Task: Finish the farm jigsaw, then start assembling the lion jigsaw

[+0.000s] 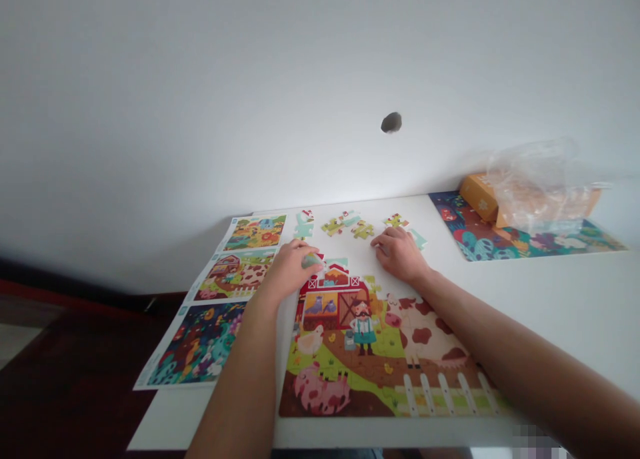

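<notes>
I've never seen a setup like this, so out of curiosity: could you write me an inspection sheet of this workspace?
Surface: white table.
Puzzle: farm-scene jigsaw puzzle, with loose pieces beyond it.
Clutter: orange box and clear plastic bag on a colourful printed sheet at the far right; a printed sheet of three pictures at the left.
Hands: left hand holds a puzzle piece above the barn; right hand rests on the table beside the loose pieces.
Cables: nothing seen.
Surroundings: white wall with a dark hole; dark reddish floor.
</notes>
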### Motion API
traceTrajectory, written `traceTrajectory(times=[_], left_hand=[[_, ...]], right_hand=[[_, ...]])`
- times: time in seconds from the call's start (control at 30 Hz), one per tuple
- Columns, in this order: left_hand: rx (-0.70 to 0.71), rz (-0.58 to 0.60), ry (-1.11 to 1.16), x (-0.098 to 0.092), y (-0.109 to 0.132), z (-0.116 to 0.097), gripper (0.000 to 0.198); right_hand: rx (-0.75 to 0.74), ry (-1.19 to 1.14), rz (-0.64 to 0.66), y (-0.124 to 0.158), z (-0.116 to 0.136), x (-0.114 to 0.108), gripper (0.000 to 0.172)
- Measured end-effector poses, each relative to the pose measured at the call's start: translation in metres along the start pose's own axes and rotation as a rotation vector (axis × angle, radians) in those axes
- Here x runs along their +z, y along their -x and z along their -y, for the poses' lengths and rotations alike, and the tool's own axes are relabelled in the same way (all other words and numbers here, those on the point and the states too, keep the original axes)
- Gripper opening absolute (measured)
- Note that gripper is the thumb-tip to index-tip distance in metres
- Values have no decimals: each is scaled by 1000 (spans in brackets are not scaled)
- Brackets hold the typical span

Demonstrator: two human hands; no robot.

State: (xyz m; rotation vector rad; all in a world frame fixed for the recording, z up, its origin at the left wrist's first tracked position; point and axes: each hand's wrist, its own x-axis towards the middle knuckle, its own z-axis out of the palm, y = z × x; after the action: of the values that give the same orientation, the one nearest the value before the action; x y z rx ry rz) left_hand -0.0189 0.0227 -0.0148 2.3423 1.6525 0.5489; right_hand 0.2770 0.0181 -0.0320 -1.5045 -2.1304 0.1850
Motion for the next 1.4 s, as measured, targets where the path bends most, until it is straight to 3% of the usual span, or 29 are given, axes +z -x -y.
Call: traceTrajectory(times=[0.23, 0.37, 0.57, 0.67, 0.83, 1.03, 1.23, 1.4], left_hand=[[-61, -83, -39, 9, -2, 6, 30], [-12, -144, -44, 15, -5, 8, 28], [67, -176, 19, 24, -9, -5, 31], [122, -186, 38, 27, -10, -15, 26], [264, -90, 41, 27, -8, -29, 29], [263, 16, 32, 24, -4, -34, 27], [251, 42, 33, 23, -3, -35, 31], [268, 38, 34, 24, -4, -35, 35]], right_hand=[[1, 3, 12, 0, -1, 1, 24], [-3, -4, 2, 0, 0, 1, 24], [55, 39, -98, 1, 1, 0, 30], [89, 95, -75, 2, 0, 1, 37], [59, 91, 5, 1, 1, 0, 31], [-140, 26, 125, 3, 4, -4, 43], [-146, -61, 53, 2, 4, -7, 36], [-261, -172, 62, 1, 4, -7, 31]])
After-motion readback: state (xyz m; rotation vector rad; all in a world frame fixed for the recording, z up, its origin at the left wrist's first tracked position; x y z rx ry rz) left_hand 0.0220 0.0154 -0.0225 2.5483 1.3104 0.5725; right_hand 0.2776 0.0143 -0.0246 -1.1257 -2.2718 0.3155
